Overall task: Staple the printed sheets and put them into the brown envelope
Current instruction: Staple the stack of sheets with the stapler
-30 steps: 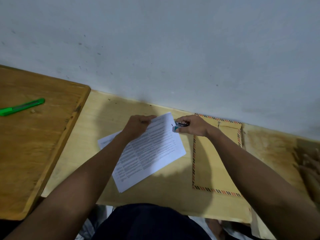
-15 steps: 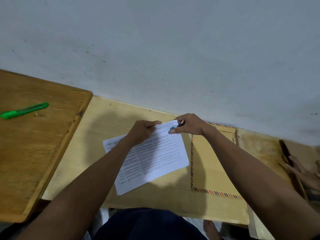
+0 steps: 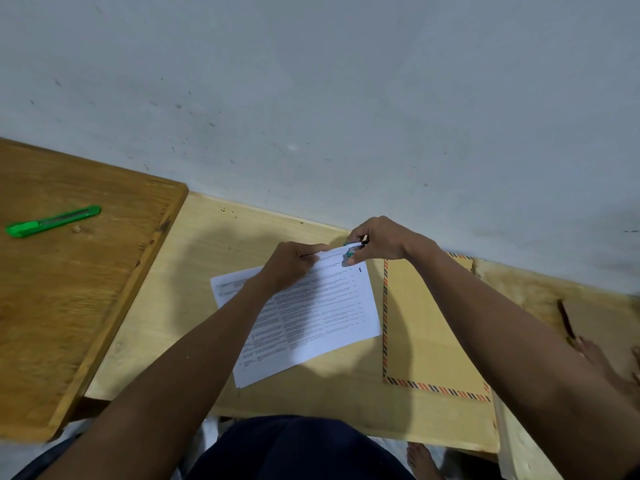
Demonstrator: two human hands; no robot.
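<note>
Now your right hand [image 3: 381,242] pinches a small stapler [image 3: 353,249] over the printed sheets' [image 3: 311,313] far corner; your left hand [image 3: 291,268] pinches that edge. Square the corner, then squeeze firmly. The brown envelope [image 3: 426,327] lies just beside.

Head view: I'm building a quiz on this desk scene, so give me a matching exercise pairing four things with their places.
Things:
1. stapler
2. green utility knife
3. brown envelope
4. printed sheets

Places:
A. on the darker wooden board at far left
B. flat on the desk, under the right forearm
C. pinched in the right hand
D. far edge held by the left hand

Pairs: 1-C, 2-A, 3-B, 4-D
</note>
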